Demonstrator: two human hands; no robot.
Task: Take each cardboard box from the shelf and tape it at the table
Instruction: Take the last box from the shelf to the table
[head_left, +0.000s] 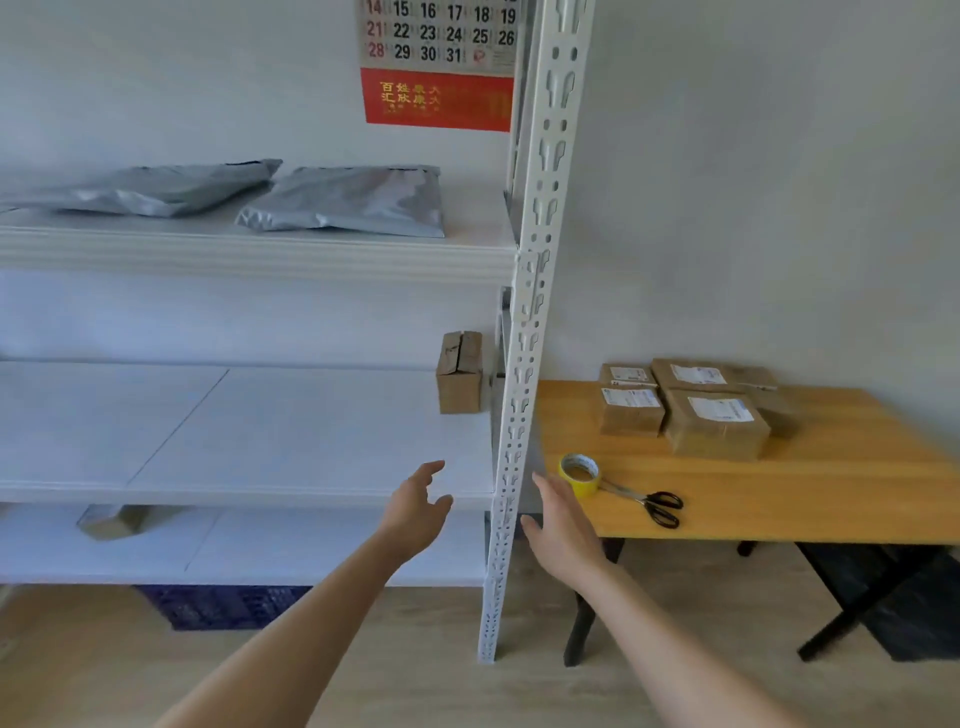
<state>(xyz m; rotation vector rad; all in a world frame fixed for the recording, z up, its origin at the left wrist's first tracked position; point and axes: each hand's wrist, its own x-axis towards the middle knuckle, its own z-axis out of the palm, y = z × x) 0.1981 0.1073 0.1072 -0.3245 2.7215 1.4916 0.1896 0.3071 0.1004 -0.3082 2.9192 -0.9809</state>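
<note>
White wall (727, 182), calendar (436, 62), wood floor (415, 675)

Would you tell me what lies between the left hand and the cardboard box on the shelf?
Only bare white shelf board, in the head view: nothing lies between the left hand and the cardboard box.

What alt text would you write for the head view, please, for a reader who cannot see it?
The left hand and right hand, both open, reach toward a shelf where one cardboard box stands at the right end. Beside it, a wooden table holds labelled boxes, a tape roll and scissors.
</note>
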